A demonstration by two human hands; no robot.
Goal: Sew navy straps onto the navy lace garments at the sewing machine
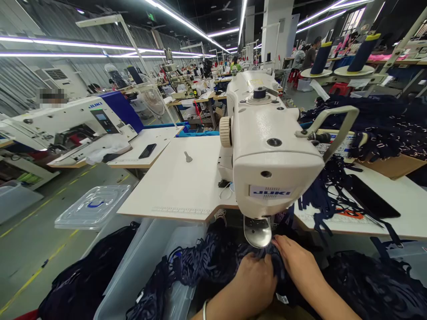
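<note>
A white JUKI sewing machine [276, 169] stands right in front of me, with a rounded metal guard [258, 232] hanging below its head. Under that guard my left hand [255, 278] is closed, knuckles up, gripping dark navy straps. My right hand [295, 258] is just to its right; its fingers press together on the same dark material beside the guard. A thick bundle of navy straps [203, 260] trails left from my hands. The pieces between the fingers and the needle area are mostly hidden. A small white label [282, 298] shows below the hands.
A clear plastic bin [133, 271] sits lower left, near a lidded box [93, 204]. A small metal piece [188, 157] lies on the white tabletop [173, 178]. A black phone-like slab [373, 195] and heaped navy straps [376, 126] are at right, below thread cones [363, 53].
</note>
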